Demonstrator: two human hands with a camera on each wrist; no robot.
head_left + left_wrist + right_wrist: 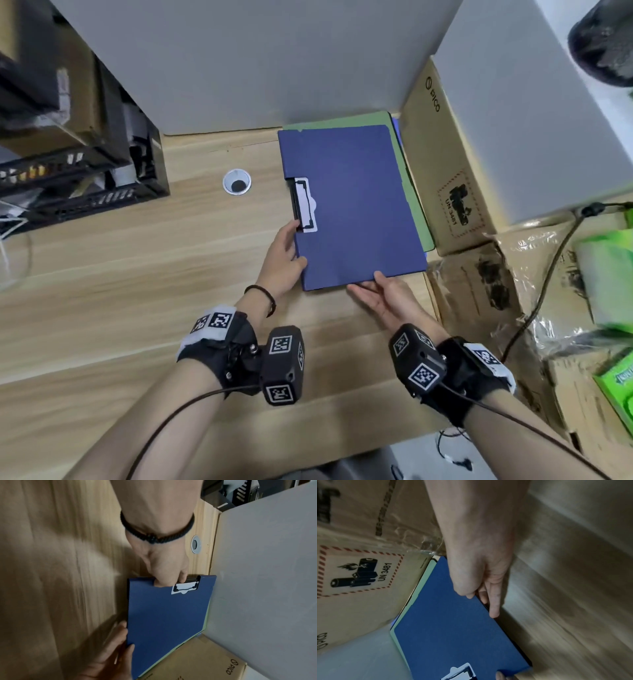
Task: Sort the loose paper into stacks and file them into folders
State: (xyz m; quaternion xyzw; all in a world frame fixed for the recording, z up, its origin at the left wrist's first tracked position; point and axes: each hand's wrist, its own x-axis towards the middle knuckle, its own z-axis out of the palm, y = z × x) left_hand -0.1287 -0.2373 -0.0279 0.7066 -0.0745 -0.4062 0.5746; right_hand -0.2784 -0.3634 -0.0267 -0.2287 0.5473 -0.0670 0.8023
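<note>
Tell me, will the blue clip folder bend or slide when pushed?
The blue clip folder looks stiff: its edges stay straight though the left hand and right hand grip only two edges. Lying on the smooth green folder, it would probably slide easily.

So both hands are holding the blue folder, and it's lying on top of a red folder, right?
Not quite. The folder under the blue folder is green, not red, as the head view shows. Both the left hand and right hand do hold it.
</note>
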